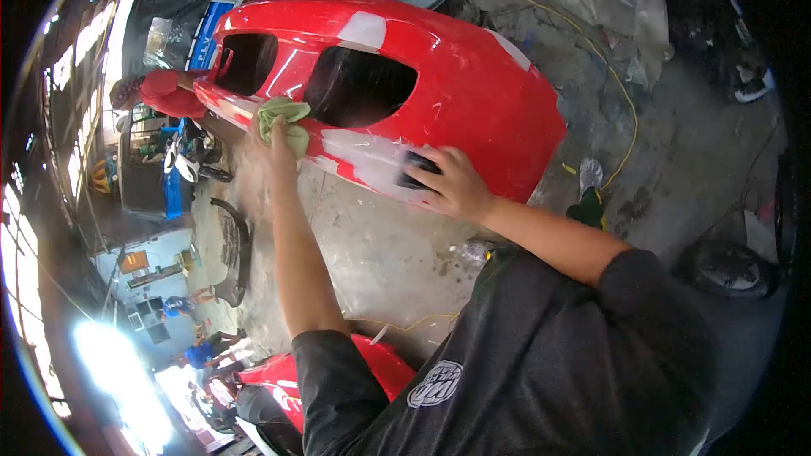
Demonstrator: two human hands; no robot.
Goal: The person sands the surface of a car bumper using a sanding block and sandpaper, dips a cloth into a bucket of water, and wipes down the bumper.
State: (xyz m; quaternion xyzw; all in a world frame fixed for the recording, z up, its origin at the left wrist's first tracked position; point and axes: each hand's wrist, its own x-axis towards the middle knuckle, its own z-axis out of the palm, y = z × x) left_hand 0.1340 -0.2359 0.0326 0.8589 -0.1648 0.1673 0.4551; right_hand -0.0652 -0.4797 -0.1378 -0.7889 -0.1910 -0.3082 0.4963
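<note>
Lettering we cannot read surely
We see a white print (436,384) on the black shirt (557,355) and white letters (201,53) on a blue stripe (225,2).

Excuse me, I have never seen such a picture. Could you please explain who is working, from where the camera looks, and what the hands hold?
There is no robot here, only a person with two bare hands. The single picture comes from a camera on the person's head, looking forward and down, so the arms reach in from below.

The left hand holds a folded green cloth at the edge of a large, glossy red panel with two big openings. The right hand holds a small dark block on a pale patch of this panel. Beyond the panel stands a dark bucket with cloudy liquid inside. At the panel's far left is another person in red.
</note>
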